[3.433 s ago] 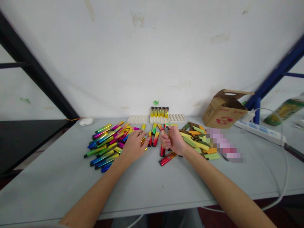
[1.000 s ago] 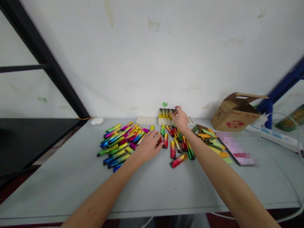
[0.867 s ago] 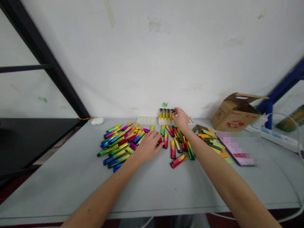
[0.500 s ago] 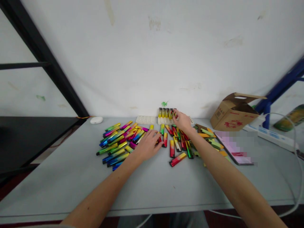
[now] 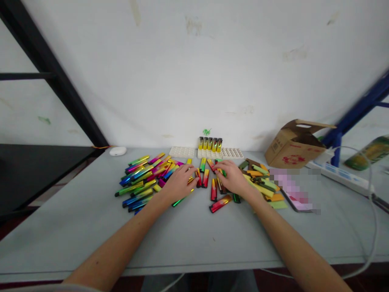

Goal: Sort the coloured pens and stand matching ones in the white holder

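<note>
Shiny multicoloured lighters (image 5: 142,172) lie in a pile on the left of the grey table. My left hand (image 5: 179,182) is over the pile's right edge, fingers curled; what they hold, if anything, is hidden. My right hand (image 5: 231,176) reaches down onto the red and green lighters in the middle, its fingers bent around something I cannot make out. Behind the hands, several lighters (image 5: 210,144) stand upright in a row on a white perforated tray (image 5: 209,154). A red-yellow lighter (image 5: 220,204) lies nearest the front.
More white trays (image 5: 182,152) sit on either side of the middle one. Yellow, orange and green pieces (image 5: 267,184) lie right of my right hand. Beyond are a phone (image 5: 293,194), a cardboard box (image 5: 291,150), a power strip (image 5: 343,174) and a white case (image 5: 118,151) far left.
My right hand has moved from the upright row down to the loose lighters, and the row's right end now shows. A green lighter now shows under my left hand. The view has shifted slightly.
</note>
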`<state>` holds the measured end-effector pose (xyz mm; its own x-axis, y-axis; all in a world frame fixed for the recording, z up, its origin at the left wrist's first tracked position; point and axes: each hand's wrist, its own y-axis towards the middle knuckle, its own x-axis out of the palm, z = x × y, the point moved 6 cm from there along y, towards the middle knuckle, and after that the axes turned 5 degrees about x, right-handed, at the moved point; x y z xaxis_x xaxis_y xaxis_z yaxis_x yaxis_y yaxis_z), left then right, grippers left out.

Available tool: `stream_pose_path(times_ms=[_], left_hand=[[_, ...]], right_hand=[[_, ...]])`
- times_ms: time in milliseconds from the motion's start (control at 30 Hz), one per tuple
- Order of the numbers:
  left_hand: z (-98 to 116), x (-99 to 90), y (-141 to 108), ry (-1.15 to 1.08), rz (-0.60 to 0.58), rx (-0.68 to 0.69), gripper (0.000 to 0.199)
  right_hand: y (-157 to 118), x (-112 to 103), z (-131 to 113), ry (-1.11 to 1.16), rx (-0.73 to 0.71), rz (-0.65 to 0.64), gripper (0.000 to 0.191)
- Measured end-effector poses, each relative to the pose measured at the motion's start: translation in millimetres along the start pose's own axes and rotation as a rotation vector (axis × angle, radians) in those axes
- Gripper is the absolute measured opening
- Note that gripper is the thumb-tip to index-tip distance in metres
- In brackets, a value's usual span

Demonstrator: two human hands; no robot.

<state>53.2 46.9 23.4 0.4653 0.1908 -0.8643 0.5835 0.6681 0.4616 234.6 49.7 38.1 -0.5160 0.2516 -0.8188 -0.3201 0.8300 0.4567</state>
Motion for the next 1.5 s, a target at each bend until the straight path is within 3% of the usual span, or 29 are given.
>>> stream_pose_path(times_ms=[133, 300, 533, 667, 800, 900, 1000, 1233, 1500], left_hand=[[-1, -0.3, -1, -0.008, 0.026, 0.024, 0.029], [-2, 0.4, -2, 0.006, 0.009, 0.026, 0.027], [-1, -6.6, 1, -0.029, -0.045, 0.025, 0.021], [-10, -17.0, 1, -0.026, -0.008, -0.014, 0.026], [-22, -25.6, 1, 0.002, 0.028, -0.049, 0.030], [-28, -28.8, 1, 0.028, 0.056, -0.061, 0.029], [-29, -29.7, 1, 0.038, 0.071, -0.067, 0.028], [-24, -26.5, 0, 0.009, 0.069, -0.065, 0.026], [-27, -23.8, -1, 0.014, 0.062, -0.076, 0.027]], right_hand=[[-6, 13, -24, -0.056, -0.108, -0.094, 0.029], [-11, 19, -36, -0.043, -0.167, -0.196, 0.034], [-8, 17, -33, 0.033, -0.144, -0.174, 0.025], [-8, 11, -37, 0.044, -0.133, -0.146, 0.023], [-12, 9, -60, 0.110, -0.256, -0.157, 0.030], [-19, 14, -85, 0.158, -0.400, -0.238, 0.041], [-24, 21, -99, 0.176, -0.445, -0.317, 0.040], [-19, 27, -87, 0.048, -0.324, -0.307, 0.028], [-21, 30, -89, 0.033, -0.378, -0.268, 0.020]])
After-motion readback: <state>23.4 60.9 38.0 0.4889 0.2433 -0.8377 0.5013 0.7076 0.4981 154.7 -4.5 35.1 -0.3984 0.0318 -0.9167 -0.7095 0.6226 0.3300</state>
